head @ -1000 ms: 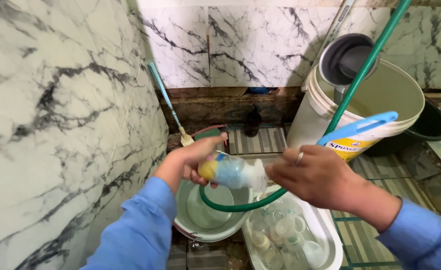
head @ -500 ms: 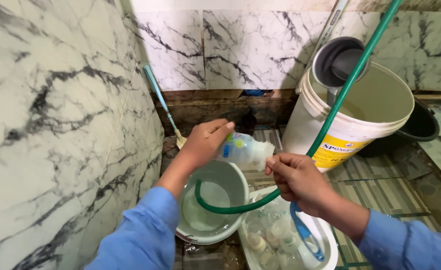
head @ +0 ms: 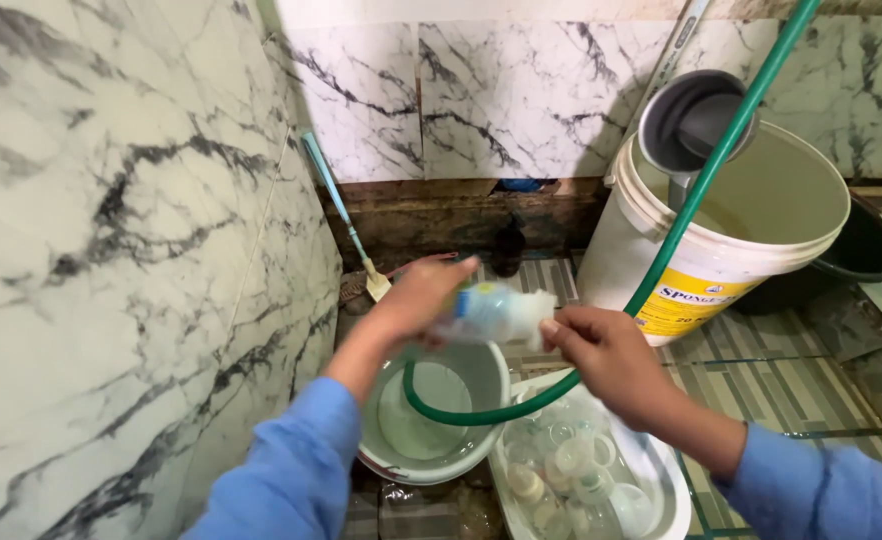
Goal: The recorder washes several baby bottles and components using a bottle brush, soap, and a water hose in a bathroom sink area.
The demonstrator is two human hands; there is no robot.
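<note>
Bottle (head: 489,314) lies sideways in my left hand (head: 416,297), fingers wrapped round its base; long axis runs rightward, mouth touching my right hand (head: 601,358), fist closed, above basin (head: 481,445).

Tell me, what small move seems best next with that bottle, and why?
Probably tip the clear bottle down over the pale green basin. The left hand holds it on its side right above the basin, and the right hand is at its mouth, so anything inside would likely drain there.
</note>
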